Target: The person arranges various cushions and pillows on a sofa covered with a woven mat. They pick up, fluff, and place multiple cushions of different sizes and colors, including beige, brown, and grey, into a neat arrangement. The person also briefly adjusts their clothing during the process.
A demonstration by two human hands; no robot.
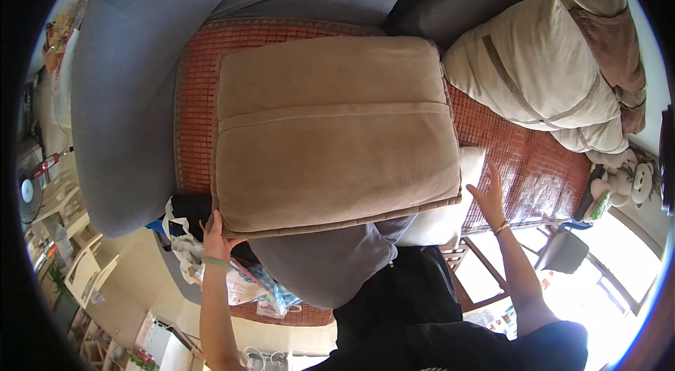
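Note:
A large brown cushion [337, 153] with a piped edge and a seam across it lies in front of me. At its near left corner, my left hand [218, 239] is closed on the edge; part of the fingers is hidden by the cushion. My right hand [489, 199] is off the near right corner, fingers spread, with nothing in it. Beside that hand a white pillow [450, 220] shows partly from under the cushion. A grey cushion [330, 258] sticks out below the brown one, close to my body.
A reddish woven mat [520, 153] covers the seat. Grey upholstery [126, 104] rises at the left and back. Beige cushions [527, 62] are piled at the far right, near a plush toy [622, 185]. Bags and packages [246, 283] sit by my left forearm.

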